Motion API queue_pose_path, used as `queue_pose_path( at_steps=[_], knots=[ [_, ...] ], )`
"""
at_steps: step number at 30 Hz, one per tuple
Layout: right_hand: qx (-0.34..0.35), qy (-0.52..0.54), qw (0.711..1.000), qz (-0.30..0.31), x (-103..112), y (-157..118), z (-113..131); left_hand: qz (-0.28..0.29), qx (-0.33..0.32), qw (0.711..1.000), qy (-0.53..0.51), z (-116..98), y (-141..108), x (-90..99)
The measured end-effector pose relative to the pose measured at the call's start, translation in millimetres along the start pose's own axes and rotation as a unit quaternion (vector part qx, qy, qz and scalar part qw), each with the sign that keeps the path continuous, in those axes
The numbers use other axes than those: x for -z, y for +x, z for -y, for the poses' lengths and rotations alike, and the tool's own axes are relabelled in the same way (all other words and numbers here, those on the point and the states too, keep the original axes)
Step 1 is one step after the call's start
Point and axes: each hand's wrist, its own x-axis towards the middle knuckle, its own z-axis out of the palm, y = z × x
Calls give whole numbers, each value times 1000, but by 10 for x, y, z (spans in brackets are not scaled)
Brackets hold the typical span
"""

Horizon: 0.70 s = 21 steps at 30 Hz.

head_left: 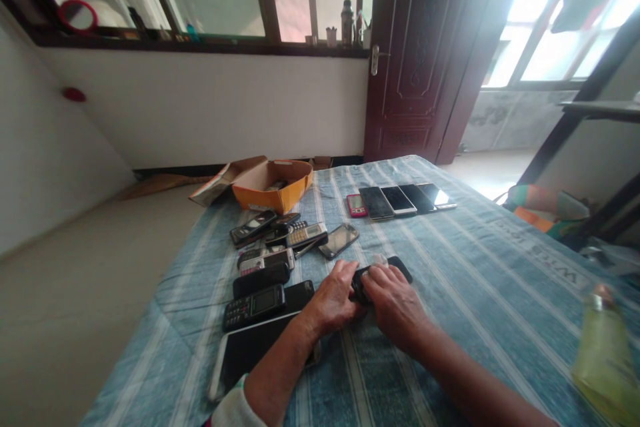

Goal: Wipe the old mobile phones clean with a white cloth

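Note:
My left hand (334,297) is closed around the near end of a dark mobile phone (403,269), low over the bed-like surface. Fingers curled, my right hand (393,297) presses on the phone's face with a whitish, tissue-like wad (379,259); the fingers hide much of both. Left of my hands lie a large white-framed tablet or phone (250,350), a black keypad phone (254,307) and a black phone or case (261,280). Just beyond sits a silver-edged touchscreen phone (340,241), beside a loose pile of older phones (305,234).
An open orange box (273,197) stands at the far left edge of the striped blue cloth (475,320). A row of phones (400,200) with a small red phone (357,205) lies at the far side. A yellow-green bottle (606,360) stands at right.

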Motion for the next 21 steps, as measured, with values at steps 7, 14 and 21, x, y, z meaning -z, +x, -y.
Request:
queue_pose_path(
  at_steps=[7, 14, 21],
  knots=[
    [-48, -28, 998, -20, 61, -203, -230, 1, 4, 1000, 5, -26, -13, 5],
    [-92, -63, 994, 1, 129, -229, -363, 2, 13, 1000, -1, -23, -24, 10],
    [-63, -57, 995, -57, 20, -234, -313, -9, -3, 999, 33, -458, -169, 397]
  ],
)
